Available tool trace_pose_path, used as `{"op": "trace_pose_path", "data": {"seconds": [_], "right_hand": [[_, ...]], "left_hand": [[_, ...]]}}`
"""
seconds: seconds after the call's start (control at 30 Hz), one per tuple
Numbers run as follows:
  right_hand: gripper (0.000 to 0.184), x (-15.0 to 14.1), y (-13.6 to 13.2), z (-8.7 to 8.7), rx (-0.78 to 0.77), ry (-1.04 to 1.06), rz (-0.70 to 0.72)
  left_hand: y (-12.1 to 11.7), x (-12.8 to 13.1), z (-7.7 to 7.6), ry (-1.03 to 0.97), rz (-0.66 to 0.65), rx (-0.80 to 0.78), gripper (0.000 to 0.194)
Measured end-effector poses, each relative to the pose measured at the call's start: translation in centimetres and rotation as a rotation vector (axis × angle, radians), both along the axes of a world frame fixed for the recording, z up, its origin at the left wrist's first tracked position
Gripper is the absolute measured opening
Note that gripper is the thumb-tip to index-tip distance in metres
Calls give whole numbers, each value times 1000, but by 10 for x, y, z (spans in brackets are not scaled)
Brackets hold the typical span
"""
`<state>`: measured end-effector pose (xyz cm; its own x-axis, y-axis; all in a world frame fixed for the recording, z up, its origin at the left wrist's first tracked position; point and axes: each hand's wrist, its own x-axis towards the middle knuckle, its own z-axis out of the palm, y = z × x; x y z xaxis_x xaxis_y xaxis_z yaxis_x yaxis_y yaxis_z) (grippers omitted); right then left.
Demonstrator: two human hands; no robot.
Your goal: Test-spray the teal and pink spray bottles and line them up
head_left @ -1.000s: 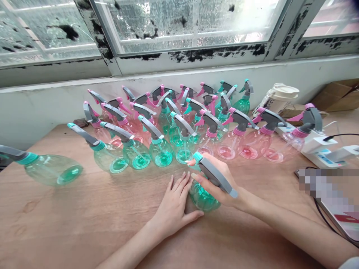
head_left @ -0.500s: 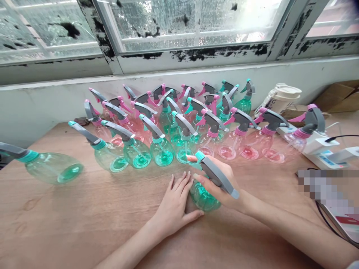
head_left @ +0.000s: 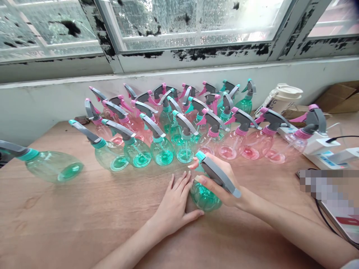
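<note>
A clear green spray bottle (head_left: 206, 196) with a grey and teal head stands on the table in front of me. My right hand (head_left: 224, 179) is wrapped round its neck, with the thumb on the near side and fingertips showing past the front of the head. The trigger is mostly hidden by those fingers. My left hand (head_left: 174, 203) lies flat on the wooden table (head_left: 84, 224) with its fingers stretched out, close against the bottle's left side. Just beyond both hands is a row of similar bottles, green ones (head_left: 164, 153) to the left and pink ones (head_left: 228, 147) to the right.
More spray bottles crowd behind that row, near the wall. A separate green bottle (head_left: 53, 166) stands at the far left. To the right are a white lidded cup (head_left: 283, 97), a power strip (head_left: 322, 157) with cables and a partly blurred flat device (head_left: 339, 213).
The right hand's fingertips at the front of the spray head have shifted slightly downward. The left hand and the bottle stay in place.
</note>
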<state>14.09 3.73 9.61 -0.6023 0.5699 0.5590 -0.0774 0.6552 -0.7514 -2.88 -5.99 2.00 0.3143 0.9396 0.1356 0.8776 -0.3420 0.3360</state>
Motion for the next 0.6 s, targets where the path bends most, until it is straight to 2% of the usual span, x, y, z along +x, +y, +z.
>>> {"op": "trace_pose_path", "data": {"seconds": [0.1,0.23,0.37,0.6], "right_hand": [[7,0,-1,3,44,-9,-32],[4,0,-2,2,21,-2,-15],[23,-1,-2,-3,-12,-5,-26],[33,0,-3,-6,-16,-27,-53]], "left_hand": [[0,0,1,-5,2,7,87],[0,0,-1,-10,-3,21,89],[-1,-1,-4,-12,-7,32,90],[-1,0,-3,6,0,12,90]]}}
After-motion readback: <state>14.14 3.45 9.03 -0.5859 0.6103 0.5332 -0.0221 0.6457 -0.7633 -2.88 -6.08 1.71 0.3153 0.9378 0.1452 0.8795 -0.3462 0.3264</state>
